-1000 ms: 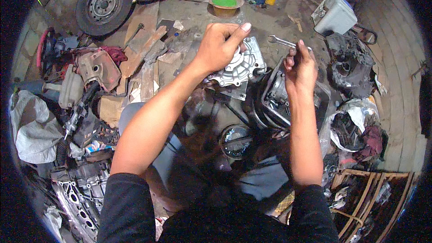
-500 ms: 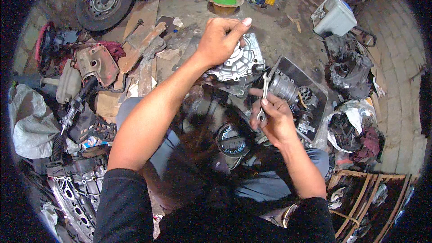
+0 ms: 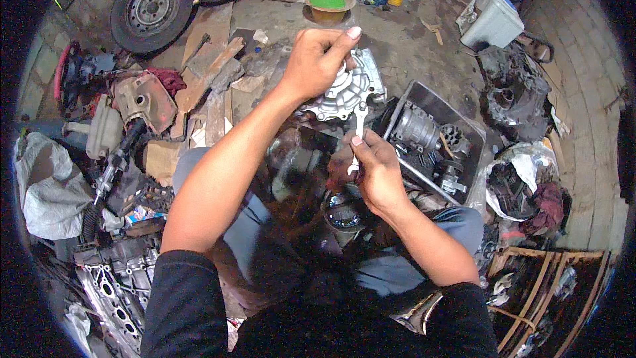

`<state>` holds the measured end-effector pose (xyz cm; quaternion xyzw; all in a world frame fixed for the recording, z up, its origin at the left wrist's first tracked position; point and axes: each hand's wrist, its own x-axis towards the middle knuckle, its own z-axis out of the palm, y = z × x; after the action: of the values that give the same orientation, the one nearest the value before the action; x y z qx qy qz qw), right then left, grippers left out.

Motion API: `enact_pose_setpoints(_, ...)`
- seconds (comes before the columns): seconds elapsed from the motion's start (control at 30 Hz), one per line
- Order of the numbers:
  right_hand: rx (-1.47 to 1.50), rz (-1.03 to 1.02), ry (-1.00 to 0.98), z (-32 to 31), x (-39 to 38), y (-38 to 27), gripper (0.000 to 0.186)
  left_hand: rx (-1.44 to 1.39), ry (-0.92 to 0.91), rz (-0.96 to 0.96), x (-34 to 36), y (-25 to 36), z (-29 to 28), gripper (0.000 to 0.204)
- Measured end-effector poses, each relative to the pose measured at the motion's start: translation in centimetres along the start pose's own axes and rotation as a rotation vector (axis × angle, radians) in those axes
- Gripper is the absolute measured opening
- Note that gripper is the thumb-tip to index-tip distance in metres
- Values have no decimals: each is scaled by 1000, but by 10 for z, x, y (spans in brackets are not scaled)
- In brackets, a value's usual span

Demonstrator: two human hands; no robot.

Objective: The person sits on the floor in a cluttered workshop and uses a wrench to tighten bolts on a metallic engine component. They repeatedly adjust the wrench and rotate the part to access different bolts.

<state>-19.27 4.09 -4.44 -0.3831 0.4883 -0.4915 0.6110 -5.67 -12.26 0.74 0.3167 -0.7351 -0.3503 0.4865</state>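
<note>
My left hand (image 3: 317, 63) is closed on the upper left part of a silver, ribbed metal housing (image 3: 361, 83), thumb pointing up and away. Its curled fingers partly hide the housing. A double-ended open-end wrench (image 3: 360, 124) is gripped in my right hand (image 3: 376, 167), the thumb pressed along its shank. The wrench's upper jaw lies at the housing's lower edge; whether it sits on a bolt, I cannot tell. Below the hands, between my knees, is a dark round part (image 3: 343, 211) in shadow.
Right of the housing, a dark tray (image 3: 472, 134) holds metal parts. A green-topped bowl (image 3: 329, 1) and a wheel (image 3: 152, 6) are beyond. An engine block (image 3: 109, 288) lies near left; a white container (image 3: 491, 23) stands far right.
My right hand has brought the wrench left and up from beside the tray to the housing's lower edge. My left hand keeps its place on the housing.
</note>
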Motion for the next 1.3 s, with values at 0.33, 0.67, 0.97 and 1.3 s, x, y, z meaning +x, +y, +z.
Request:
enact_pose_setpoints(0.33,495,158,101,34,-2,-27,25,-27,45,10,0,0,3,55)
enact_pose_setpoints(0.67,19,5,292,-41,9,-54,20,5,31,26,0,0,-3,57)
enact_pose_setpoints(0.97,-187,-243,391,-22,69,-81,22,-30,44,-17,-2,0,-1,55)
enact_pose_setpoints(1.3,-170,-605,555,-23,113,-79,36,-35,33,-3,0,3,1,55)
